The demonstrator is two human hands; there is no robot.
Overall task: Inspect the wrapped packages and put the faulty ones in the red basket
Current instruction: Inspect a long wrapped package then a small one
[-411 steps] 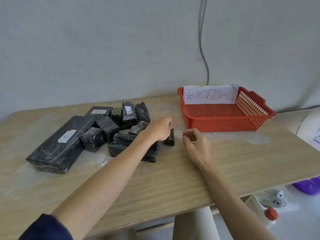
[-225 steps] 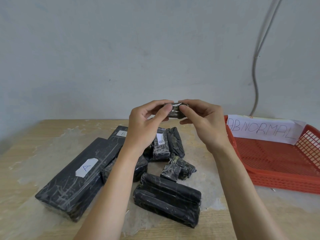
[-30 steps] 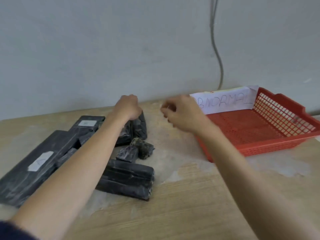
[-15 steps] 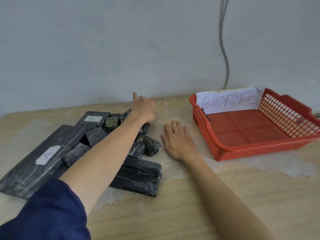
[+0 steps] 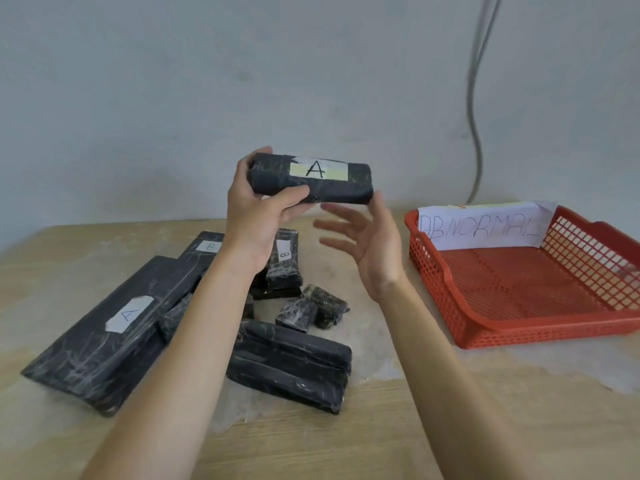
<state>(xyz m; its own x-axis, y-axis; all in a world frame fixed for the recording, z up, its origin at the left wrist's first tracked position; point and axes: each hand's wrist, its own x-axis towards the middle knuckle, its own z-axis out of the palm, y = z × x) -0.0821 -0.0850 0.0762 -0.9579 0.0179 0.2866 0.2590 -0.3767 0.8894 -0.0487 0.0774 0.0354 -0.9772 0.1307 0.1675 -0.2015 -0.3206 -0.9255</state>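
Head view: package [image 5: 311,180] labelled A, raised over the table [image 5: 450,427], left of the basket [image 5: 519,329].
Left hand [image 5: 256,209] grips one end; right hand [image 5: 367,244] spread open just beneath (contact unclear). Risk: one-ended hold lets it tip and drop.

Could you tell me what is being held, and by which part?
The left hand grips the black film-wrapped package labelled A by its left end; the right hand is open below it.

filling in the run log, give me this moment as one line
step: inspecting | left grip: holds package labelled A, raised | right grip: open, beneath its right end | red basket: no package visible
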